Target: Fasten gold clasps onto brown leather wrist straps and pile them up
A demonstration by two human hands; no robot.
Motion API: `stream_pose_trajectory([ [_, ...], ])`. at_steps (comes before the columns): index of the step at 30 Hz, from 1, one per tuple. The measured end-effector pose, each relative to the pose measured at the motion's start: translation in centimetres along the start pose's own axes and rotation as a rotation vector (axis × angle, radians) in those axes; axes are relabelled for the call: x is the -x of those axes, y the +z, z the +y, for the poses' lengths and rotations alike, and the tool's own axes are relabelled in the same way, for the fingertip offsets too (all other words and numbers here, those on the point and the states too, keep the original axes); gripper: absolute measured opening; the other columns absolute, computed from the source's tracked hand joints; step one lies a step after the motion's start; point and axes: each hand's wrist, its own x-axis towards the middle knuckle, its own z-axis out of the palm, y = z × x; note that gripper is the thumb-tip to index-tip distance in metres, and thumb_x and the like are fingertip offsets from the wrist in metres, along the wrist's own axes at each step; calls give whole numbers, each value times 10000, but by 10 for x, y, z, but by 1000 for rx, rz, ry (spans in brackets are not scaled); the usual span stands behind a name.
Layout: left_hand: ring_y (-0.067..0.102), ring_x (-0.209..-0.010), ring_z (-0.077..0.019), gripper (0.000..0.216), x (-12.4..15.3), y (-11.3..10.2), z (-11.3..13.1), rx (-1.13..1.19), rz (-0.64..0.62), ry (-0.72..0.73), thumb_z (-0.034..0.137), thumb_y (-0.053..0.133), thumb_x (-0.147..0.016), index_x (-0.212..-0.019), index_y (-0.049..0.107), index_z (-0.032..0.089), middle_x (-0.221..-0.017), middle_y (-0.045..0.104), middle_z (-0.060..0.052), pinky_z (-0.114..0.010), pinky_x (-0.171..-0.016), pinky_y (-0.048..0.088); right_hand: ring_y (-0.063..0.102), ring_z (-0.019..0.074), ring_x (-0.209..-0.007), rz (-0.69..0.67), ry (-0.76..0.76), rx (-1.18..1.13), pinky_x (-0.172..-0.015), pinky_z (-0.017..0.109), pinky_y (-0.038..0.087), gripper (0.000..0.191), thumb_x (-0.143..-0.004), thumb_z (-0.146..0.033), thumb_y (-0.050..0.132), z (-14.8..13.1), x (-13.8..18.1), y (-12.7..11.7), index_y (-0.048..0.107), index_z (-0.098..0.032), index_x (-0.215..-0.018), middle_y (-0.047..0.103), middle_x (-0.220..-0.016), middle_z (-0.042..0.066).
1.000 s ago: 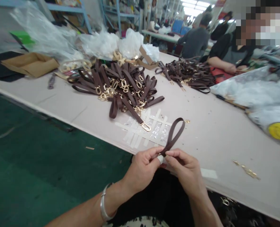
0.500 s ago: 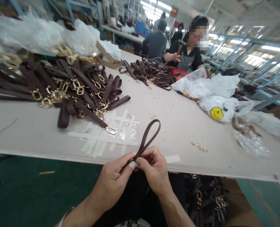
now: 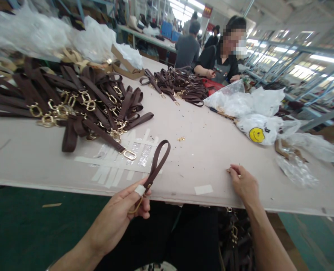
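Observation:
My left hand point(image 3: 124, 210) is closed on a dark brown wrist strap point(image 3: 161, 160). The strap's loop stands up above my thumb, which has white tape point(image 3: 140, 189) round it. A small gold stud point(image 3: 149, 186) shows at the base of the loop, and part of a gold ring point(image 3: 137, 207) curves under my fingers. Over the table at the right, my right hand point(image 3: 246, 186) pinches at small gold metal pieces point(image 3: 228, 170); its fingertips hide most of them.
A large heap of brown straps point(image 3: 99, 98) with gold rings covers the table's left. More straps point(image 3: 178, 84) lie farther back, near a co-worker point(image 3: 221, 56). Plastic bags point(image 3: 257, 128) sit at the right. Small gold pieces point(image 3: 180, 139) lie mid-table. Below the edge are more straps point(image 3: 234, 241).
My right hand has let go of the strap and moved right to the small gold pieces. My left hand has shifted left with the strap. The co-worker's hand and tool have dropped lower.

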Motion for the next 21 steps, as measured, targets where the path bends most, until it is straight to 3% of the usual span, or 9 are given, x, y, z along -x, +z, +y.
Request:
stream_pose_trajectory([
  [6,556,-649,-130,332,0,4,-2,33,-7,12,378,711,-844,-1099,747,168,-837,680,-48,-245,-576,489,637,247,-760,-20,-114,110,-736,381,490,353,-923,-395,463,0,-3,5,751,-229,-1041,701,-833,99],
  [11,589,-690,-130,367,0,8,0,97,33,-49,270,811,-706,-1053,773,159,-821,713,-57,-234,-652,508,647,257,-807,-46,-239,105,-774,398,509,318,-902,-350,471,-1,-9,1,751,-228,-991,730,-861,87],
  [15,581,-669,-96,305,-1,10,1,101,-10,-60,200,848,-668,-964,789,165,-793,698,-23,-193,-650,508,653,256,-902,-75,-337,90,-884,404,502,313,-900,-337,468,-5,-7,1,746,-214,-976,748,-938,79],
  [21,595,-652,-88,284,-2,7,-2,56,-42,-77,224,860,-691,-959,782,170,-767,690,-7,-181,-637,526,683,254,-853,-44,-254,87,-799,392,528,378,-948,-405,439,1,4,2,735,-203,-1065,745,-947,98],
])
